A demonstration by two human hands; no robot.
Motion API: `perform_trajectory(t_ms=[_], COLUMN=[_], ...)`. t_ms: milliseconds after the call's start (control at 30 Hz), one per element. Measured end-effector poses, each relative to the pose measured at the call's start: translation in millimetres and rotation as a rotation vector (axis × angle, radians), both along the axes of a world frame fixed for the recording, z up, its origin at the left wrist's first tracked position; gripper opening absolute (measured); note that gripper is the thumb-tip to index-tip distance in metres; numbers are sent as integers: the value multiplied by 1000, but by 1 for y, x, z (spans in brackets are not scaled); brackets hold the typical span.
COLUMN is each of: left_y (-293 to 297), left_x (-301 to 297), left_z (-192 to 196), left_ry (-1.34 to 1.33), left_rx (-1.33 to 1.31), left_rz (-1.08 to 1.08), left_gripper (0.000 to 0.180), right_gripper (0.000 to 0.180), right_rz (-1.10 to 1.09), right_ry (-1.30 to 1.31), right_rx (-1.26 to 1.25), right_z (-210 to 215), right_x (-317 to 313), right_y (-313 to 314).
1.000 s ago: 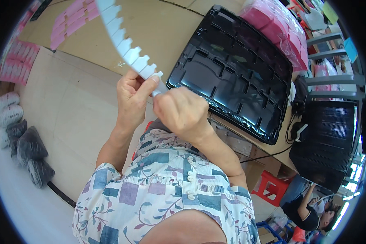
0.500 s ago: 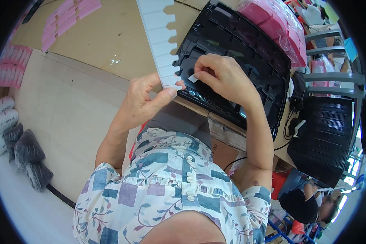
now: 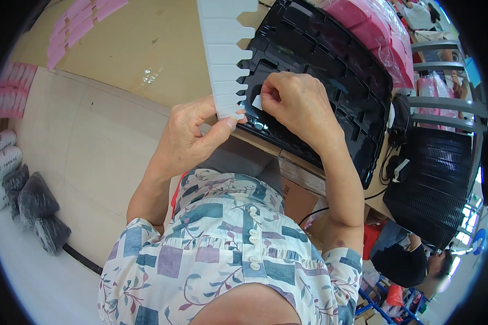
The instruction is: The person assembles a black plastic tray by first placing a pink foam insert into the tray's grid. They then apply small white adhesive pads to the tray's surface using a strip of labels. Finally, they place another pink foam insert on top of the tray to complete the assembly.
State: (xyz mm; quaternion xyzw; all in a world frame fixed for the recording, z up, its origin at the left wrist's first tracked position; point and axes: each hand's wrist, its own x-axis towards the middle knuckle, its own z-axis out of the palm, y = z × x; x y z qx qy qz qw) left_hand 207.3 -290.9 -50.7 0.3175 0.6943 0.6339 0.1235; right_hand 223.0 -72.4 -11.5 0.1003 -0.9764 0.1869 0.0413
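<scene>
My left hand (image 3: 187,132) pinches the lower end of a long white strip (image 3: 222,59) between thumb and fingers. Crosswise lines divide the strip, and its right edge is notched. Over the near left part of a black moulded plastic tray (image 3: 363,95), my right hand (image 3: 303,105) is closed in a pinch on a small white piece (image 3: 257,102). Part of that piece hides behind the fingers. Whether it touches the tray, I cannot tell.
Pink packages in clear plastic (image 3: 371,32) lie beyond the tray. Pink pieces (image 3: 73,27) lie at the table's far left. A black ribbed crate (image 3: 431,181) and a cable (image 3: 382,192) are at the right. Dark bags (image 3: 38,197) sit on the left floor. A person (image 3: 401,262) is at lower right.
The strip's upper end has swung right, so it stands straighter. My right hand has turned slightly, and its fingers are closer together around the small white piece. The view has shifted a little.
</scene>
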Motion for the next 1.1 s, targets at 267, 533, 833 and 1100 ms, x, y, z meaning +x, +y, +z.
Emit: perform_trajectory(t_ms=[267,533,833,1100], left_y=[2,5,1,0], left_x=[1,1,0,-3], left_z=[-1,0,-4,1], left_ry=[27,40,63,-96], left_rx=[23,39,54,46], left_rz=[28,47,45,-30], left_gripper=[15,16,17,15], right_gripper=[12,15,8,12], right_rz=[130,359,335,-222], right_ry=[159,72,-63,21], right_rx=[352,221,-12,-591], right_z=[-3,5,3,3], right_x=[5,-5,-5,0], right_y=[-14,-1,1,35])
